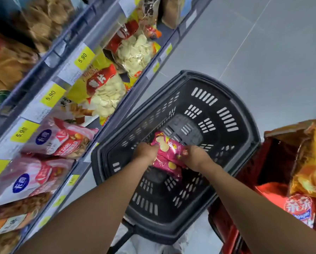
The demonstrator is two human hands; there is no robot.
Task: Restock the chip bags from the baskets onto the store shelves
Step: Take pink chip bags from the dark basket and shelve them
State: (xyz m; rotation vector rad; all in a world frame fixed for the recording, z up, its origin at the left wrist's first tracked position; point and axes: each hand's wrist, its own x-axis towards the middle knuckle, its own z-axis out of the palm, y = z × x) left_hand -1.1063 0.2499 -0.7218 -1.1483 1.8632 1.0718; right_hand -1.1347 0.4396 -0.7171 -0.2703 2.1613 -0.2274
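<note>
A pink chip bag [167, 153] lies inside the black basket [243, 129] on the floor. My left hand [146, 150] grips the bag's left edge and my right hand [194, 156] grips its right edge, both reaching down into the basket. The bag's lower end hangs between my wrists. The basket holds nothing else that I can see. The store shelves [84, 57] run along the left, filled with snack bags behind yellow 5.90 price tags.
A red basket [252, 182] stands at the right, holding orange and yellow chip bags [311, 162] and a red bag [300, 208]. Grey floor tiles [263, 43] stretch beyond the baskets. Pink snack bags [62, 142] sit on the near shelf.
</note>
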